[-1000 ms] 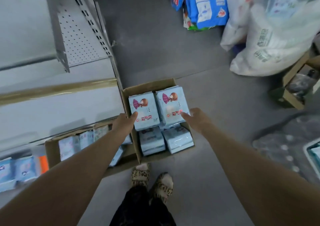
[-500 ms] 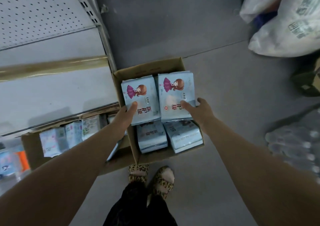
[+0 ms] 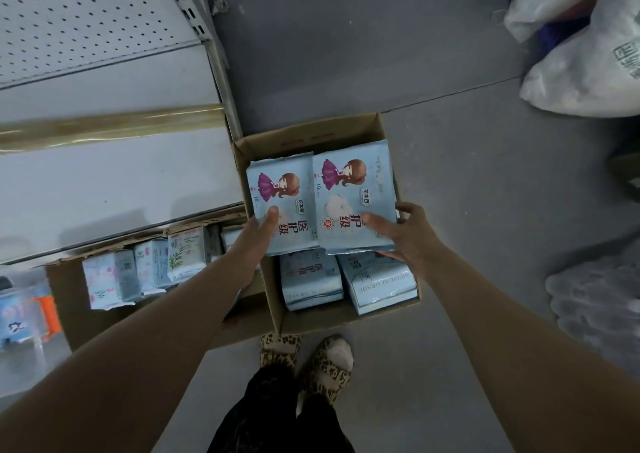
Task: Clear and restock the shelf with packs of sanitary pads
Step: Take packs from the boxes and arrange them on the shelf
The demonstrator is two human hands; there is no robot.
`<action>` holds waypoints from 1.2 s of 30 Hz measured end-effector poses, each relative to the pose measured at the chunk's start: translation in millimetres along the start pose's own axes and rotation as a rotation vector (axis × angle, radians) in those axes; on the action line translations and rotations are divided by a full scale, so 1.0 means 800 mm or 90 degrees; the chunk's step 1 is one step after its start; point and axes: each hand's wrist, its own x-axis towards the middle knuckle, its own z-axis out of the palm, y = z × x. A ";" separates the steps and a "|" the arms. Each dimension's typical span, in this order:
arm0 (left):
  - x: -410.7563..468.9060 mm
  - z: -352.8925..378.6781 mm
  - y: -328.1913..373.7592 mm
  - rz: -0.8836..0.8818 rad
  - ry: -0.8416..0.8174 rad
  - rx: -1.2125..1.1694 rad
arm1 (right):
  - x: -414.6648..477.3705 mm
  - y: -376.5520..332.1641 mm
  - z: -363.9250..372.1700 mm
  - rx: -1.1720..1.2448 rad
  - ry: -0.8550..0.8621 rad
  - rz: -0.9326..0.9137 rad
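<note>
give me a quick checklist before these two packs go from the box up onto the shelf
1. Left hand grips the left pack, thumb on top: ok.
2. Right hand grips the right pack, thumb on top: ok.
3. Fingers supporting the packs underneath: cannot tell, hidden.
4. Both packs side by side and roughly level: ok.
5. Packs fully above the rim of the box: cannot tell.
6. Bare white surface showing on the shelf to land them: ok.
</note>
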 end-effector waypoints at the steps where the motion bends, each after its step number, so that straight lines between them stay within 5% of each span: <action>1: 0.002 0.001 0.001 -0.006 -0.002 -0.018 | 0.001 0.001 -0.001 0.015 -0.010 -0.013; 16: 0.010 0.032 0.005 -0.115 0.029 -0.208 | -0.005 0.054 -0.025 0.190 0.046 -0.037; 36: 0.002 0.034 0.018 -0.078 0.058 -0.099 | -0.010 0.068 -0.025 0.148 0.100 -0.034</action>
